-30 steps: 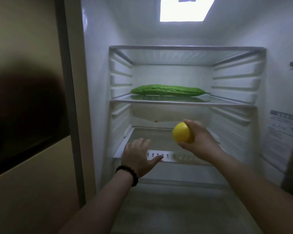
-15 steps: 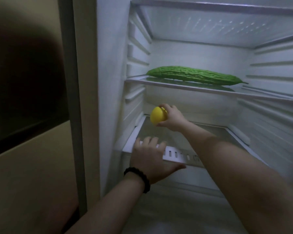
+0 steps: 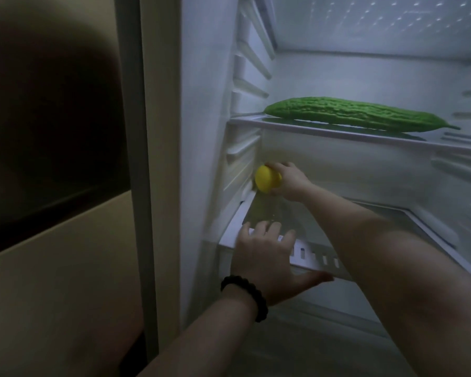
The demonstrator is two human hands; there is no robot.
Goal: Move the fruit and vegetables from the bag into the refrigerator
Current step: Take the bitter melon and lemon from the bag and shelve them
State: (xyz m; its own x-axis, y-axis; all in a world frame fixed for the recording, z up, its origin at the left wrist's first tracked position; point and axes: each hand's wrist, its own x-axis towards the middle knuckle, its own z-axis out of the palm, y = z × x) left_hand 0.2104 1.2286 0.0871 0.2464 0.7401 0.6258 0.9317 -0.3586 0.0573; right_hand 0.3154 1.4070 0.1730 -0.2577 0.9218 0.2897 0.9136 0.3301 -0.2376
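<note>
- Since half a second ago the right hand (image 3: pixel 290 180) has carried the yellow fruit (image 3: pixel 267 178) further back and to the left, so that it now sits close against the refrigerator's left inner wall (image 3: pixel 207 131), in the back left corner above the lower shelf (image 3: pixel 259 213).
- One yellow fruit is in view, grasped in the right hand's curled fingers; whether it touches the shelf beneath cannot be told.
- One long green bitter gourd (image 3: pixel 356 114) lies lengthwise on the glass shelf (image 3: pixel 337 133) above (its pointed tip aims right).
- Two shelves show in full, the upper bearing the gourd, the lower with a white slotted front rim.
- Two hands are in view. The left hand (image 3: pixel 264 257) is released, fingers straight and spread over the left end of the lower shelf's front rim, thumb stretched out to the right below it.
- One black bead bracelet (image 3: pixel 245 295) circles the left wrist.
- Ribbed shelf rails line both side walls of the refrigerator (image 3: pixel 365 66).
- Left of the refrigerator stands a beige cabinet front (image 3: pixel 57 268) with a dark panel above it.
</note>
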